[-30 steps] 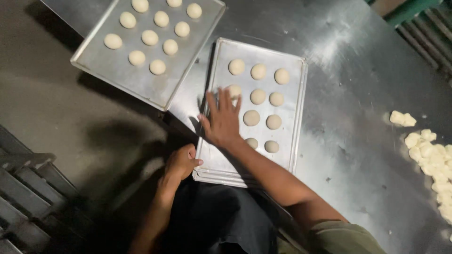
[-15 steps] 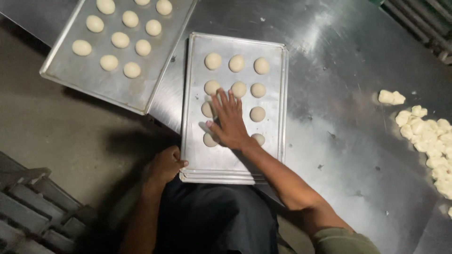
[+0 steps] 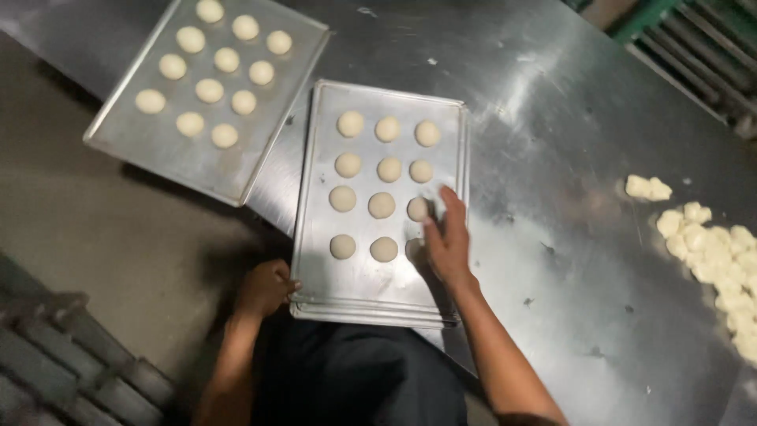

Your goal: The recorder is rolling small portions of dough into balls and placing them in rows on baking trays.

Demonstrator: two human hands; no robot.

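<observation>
Placing dough balls on the near tray [image 3: 371, 284], by the look of it: rows of three, front row short by one or just being filled.

Right hand [image 3: 446, 241] lies over the right edge of that tray, fingers loosely spread and pointing away from the body, palm down. It covers the third slot of the front row, where a bit of pale dough shows at the thumb side. Cannot tell whether the hand pinches a dough ball [image 3: 416, 249] or only presses it flat onto the metal.

Left hand [image 3: 266, 285] is curled at the tray's near-left corner, fingers hooked on the rim, thumb side up. Looks like it steadies the stack: at least two more tray edges show under the top one.

Visible dough on the near tray: three rows of three plus two in the front row [image 3: 342, 246], evenly spaced, none touching.

Second tray [image 3: 158, 146] sits to the left, angled, overhanging the steel table [image 3: 552, 118] edge, with ten balls on it, well apart from both hands.

Pile of cut dough pieces [image 3: 714, 252] sits on the table far right, well apart from the right hand.

Judgement: the step in hand is seating the last piece of the front row. The next move calls for lifting the right hand straight off so the ball keeps its round shape and its gap to the neighbour, left hand keeping the stack from sliding. The bare near strip of the tray has room for another row, so a reach right to the pile would follow.
</observation>
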